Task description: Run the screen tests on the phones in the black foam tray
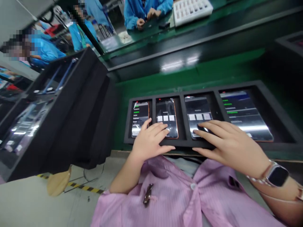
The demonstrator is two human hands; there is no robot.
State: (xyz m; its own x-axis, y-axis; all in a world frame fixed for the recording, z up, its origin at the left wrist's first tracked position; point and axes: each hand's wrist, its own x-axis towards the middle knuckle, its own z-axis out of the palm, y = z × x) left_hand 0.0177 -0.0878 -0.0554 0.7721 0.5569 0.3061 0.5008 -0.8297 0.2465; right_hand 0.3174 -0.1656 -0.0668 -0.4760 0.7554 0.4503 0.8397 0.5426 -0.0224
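Observation:
A black foam tray lies on the green bench in front of me, with smartphones lying face up in its compartments, screens lit. My left hand rests over the tray's front edge, fingers spread, its fingertips at the lower part of the second phone. Left of it is the first phone, showing a list with green lines. My right hand, wearing a watch, has its fingers stretched over the lower part of the third phone. The rightmost phone also shows green lines.
Stacked black foam trays with more phones stand at my left. Across the bench, a person in blue works beside a white compartment tray. Another dark tray is at the right edge. A round wooden stool stands on the floor.

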